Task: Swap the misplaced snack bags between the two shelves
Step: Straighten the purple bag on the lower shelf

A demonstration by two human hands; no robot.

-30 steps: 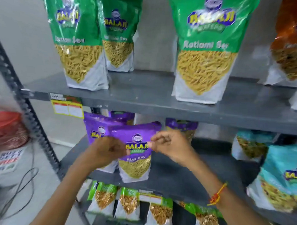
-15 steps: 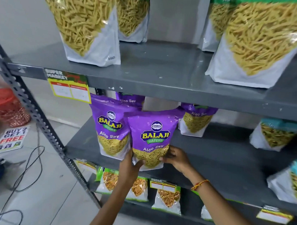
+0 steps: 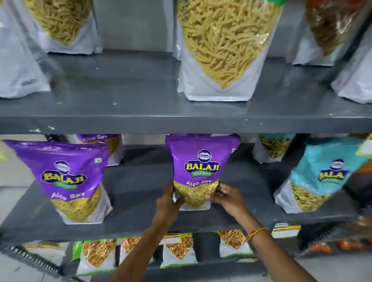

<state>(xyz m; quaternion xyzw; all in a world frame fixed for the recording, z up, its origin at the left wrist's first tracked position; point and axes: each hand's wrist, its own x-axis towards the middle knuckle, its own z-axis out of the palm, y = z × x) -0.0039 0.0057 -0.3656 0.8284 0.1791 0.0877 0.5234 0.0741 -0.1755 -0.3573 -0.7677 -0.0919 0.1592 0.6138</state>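
Note:
A purple Aloo Sev bag (image 3: pixel 201 162) stands upright on the middle shelf (image 3: pixel 136 202). My left hand (image 3: pixel 169 200) grips its lower left corner and my right hand (image 3: pixel 226 195) grips its lower right corner. Another purple Aloo Sev bag (image 3: pixel 68 176) stands further left on the same shelf, with a third purple bag (image 3: pixel 100 140) behind it. On the upper shelf (image 3: pixel 140 97) stands a large green Ratlami Sev bag (image 3: pixel 224 47), its top cut off by the frame.
Teal bags (image 3: pixel 318 177) stand at the right of the middle shelf. More large bags (image 3: pixel 58 20) line the upper shelf. Small green-topped packets (image 3: pixel 96 253) fill the bottom shelf. Price labels (image 3: pixel 285 229) hang on shelf edges. Floor tiles show at the lower left.
The purple bag has moved right along the middle shelf, away from its neighbour. Both hands went from its top edge down to its lower corners. The view has come closer.

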